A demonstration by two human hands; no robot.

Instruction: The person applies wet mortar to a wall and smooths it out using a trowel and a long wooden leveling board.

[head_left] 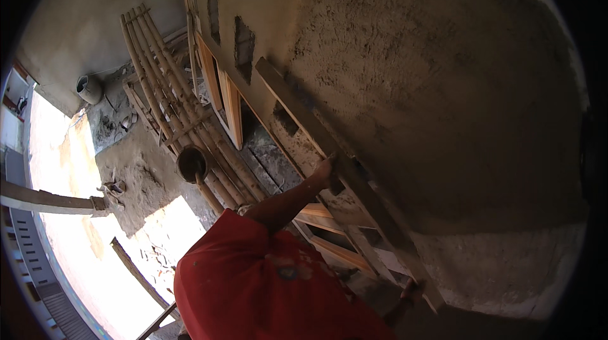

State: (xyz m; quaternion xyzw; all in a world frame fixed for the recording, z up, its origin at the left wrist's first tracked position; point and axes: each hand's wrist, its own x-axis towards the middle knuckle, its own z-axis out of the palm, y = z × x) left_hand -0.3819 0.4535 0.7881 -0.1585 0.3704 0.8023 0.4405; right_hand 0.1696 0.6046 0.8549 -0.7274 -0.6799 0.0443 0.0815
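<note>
A long, narrow plasterer's straightedge [292, 107] lies slantwise against the wall, from upper middle to lower right. Partway along its length my left hand [326, 171] is closed round its edge. Closer to its lower end, my right hand [413, 290] grips the same straightedge; shadow hides some of its fingers. Behind it, the plastered wall [443, 105] is rough and ridged in its upper part and darker and smoother lower down. The red sleeve of my left arm [288, 204] fills the lower middle.
A scaffold platform of lashed bamboo poles [168, 86] stands to the left, with a dark bucket [192, 164] on it. Wooden window frames [231, 109] sit below the straightedge. Another bucket [89, 89] rests on the ground near rubble at far left.
</note>
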